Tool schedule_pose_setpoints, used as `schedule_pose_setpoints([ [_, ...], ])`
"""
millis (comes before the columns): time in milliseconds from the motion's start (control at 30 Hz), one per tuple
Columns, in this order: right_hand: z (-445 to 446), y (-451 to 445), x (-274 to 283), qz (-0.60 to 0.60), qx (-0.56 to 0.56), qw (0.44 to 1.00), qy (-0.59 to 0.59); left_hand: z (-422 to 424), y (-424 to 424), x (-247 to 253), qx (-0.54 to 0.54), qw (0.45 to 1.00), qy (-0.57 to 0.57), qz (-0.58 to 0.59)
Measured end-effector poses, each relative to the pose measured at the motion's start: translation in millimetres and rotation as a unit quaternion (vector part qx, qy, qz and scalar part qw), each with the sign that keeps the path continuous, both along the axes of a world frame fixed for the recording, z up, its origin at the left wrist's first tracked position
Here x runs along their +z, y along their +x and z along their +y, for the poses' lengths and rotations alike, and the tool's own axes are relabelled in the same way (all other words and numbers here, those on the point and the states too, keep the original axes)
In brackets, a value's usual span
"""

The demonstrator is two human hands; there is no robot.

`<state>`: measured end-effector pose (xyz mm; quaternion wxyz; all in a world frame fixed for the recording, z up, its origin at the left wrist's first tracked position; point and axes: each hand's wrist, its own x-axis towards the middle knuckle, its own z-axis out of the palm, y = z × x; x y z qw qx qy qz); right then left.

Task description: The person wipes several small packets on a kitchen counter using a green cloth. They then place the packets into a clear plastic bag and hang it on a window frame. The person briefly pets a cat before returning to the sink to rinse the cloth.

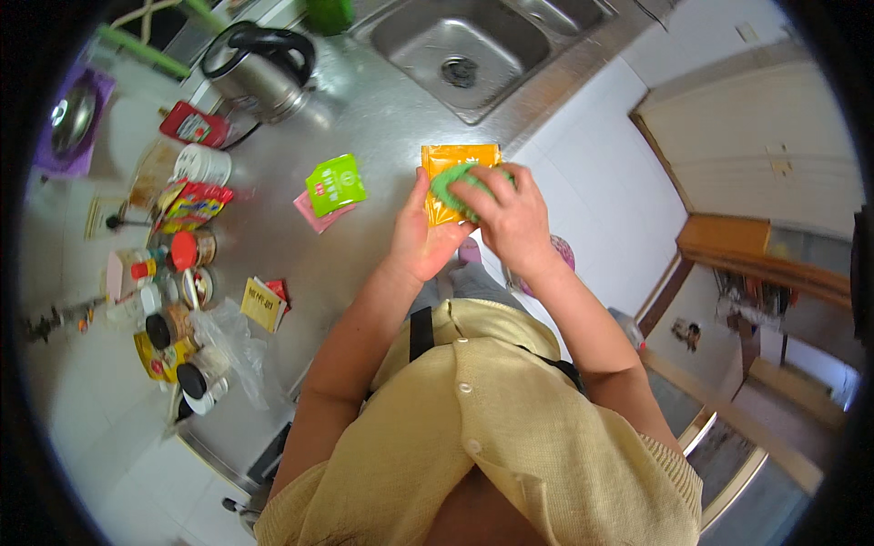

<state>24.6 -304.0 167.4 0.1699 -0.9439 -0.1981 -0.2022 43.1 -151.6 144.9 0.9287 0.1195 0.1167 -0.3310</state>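
An orange foil packet (437,155) rests on the palm of my left hand (423,239), the thumb lying along its left edge. My right hand (512,218) presses a green cloth (454,185) against the packet's front, and the fingers cover part of both. The packet bears writing. To the left on the steel counter, a green sachet (336,185) overlaps a pink sachet (321,216). Further toward me lie a pale yellow sachet (262,305) and a red one (279,289) partly beneath it.
A steel sink (471,54) is set into the counter (273,184) at the far side. An electric kettle (256,75) stands at the upper left. Several jars, a red squeeze bottle (194,125) and a clear plastic bag (235,348) line the wall.
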Motion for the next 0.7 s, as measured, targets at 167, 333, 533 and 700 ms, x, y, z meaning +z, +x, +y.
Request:
schedule_pose_setpoints([
  [167,-5,-24,3,0.032,-0.173,0.984,0.038,-38,3,1,-0.082,0.994,0.071,-0.012],
  [333,-33,-57,5,0.034,-0.237,0.969,0.063,-80,-11,-3,-0.184,0.981,0.060,-0.029],
  [533,-66,-88,15,-0.001,-0.342,0.939,0.046,-125,-43,5,-0.267,0.960,0.083,-0.016],
  [700,-80,-115,15,-0.020,-0.376,0.926,0.000,-139,-51,8,-0.314,0.946,0.081,-0.007],
])
